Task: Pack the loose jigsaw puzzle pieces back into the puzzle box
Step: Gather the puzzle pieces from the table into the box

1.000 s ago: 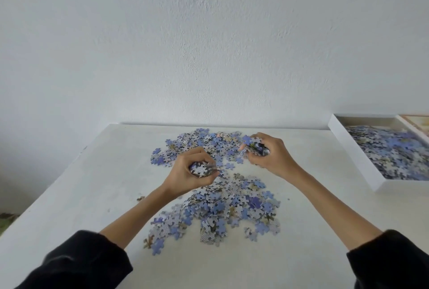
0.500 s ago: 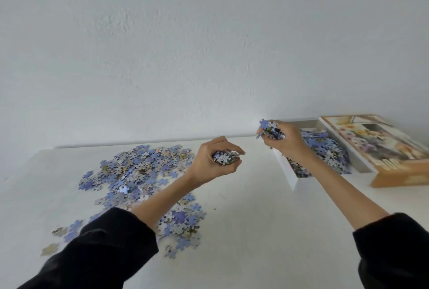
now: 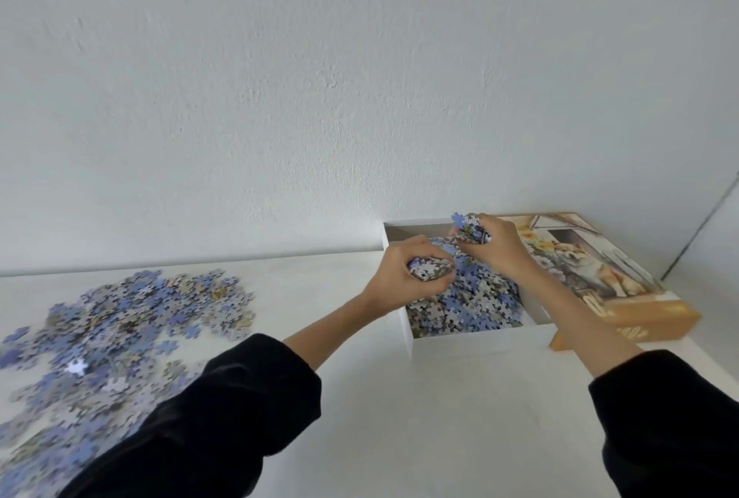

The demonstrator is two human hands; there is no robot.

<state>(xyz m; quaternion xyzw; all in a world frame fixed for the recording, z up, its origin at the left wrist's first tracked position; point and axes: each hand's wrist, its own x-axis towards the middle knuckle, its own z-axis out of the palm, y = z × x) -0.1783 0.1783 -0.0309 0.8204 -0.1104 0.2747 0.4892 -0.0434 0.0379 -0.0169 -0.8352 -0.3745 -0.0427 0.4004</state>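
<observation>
The white puzzle box [image 3: 480,339] stands at the right of the table, holding a mound of blue and grey pieces [image 3: 476,303]. My left hand [image 3: 404,277] hovers over the box's left wall, its fingers curled round a handful of puzzle pieces [image 3: 430,269]. My right hand [image 3: 494,245] is above the back of the box and grips another handful of pieces [image 3: 470,229], some sticking out past the fingers. A wide spread of loose pieces [image 3: 120,333] lies on the table at the left.
The box lid [image 3: 600,277], printed with a dog picture, lies right of the box, partly under my right forearm. The white table [image 3: 440,417] meets a white wall at the back. Black sleeves cover both forearms low in the frame.
Both hands lifted handfuls of pieces off the pile and carried them right; they now hang over the box. The view has swung right with them.
</observation>
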